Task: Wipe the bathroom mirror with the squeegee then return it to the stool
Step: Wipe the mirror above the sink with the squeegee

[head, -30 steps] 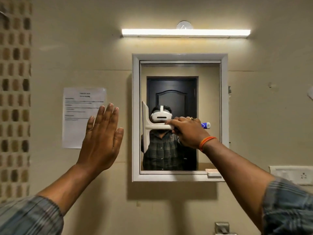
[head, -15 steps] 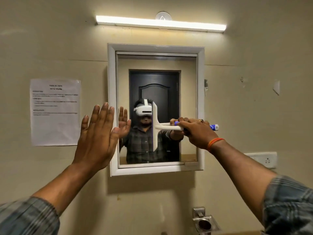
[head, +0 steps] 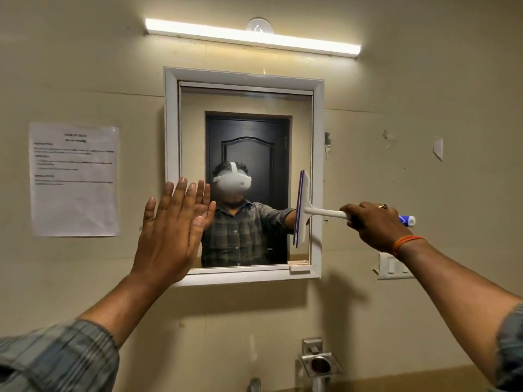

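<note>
While right hand (head: 377, 226) grips squeegee (head: 304, 209) at mirror (head: 246, 176) right edge | left hand (head: 169, 236) flat, empty, well apart

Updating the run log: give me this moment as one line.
stage: wiping | right hand: gripping squeegee handle | blade: upright at mirror right edge | left hand: open, raised | stool: not in view

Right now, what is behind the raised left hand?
Behind the left hand lie the mirror frame's lower left corner and a strip of glass, which it covers. Beside its fingers, their reflection shows. The right hand holds the squeegee.
</note>
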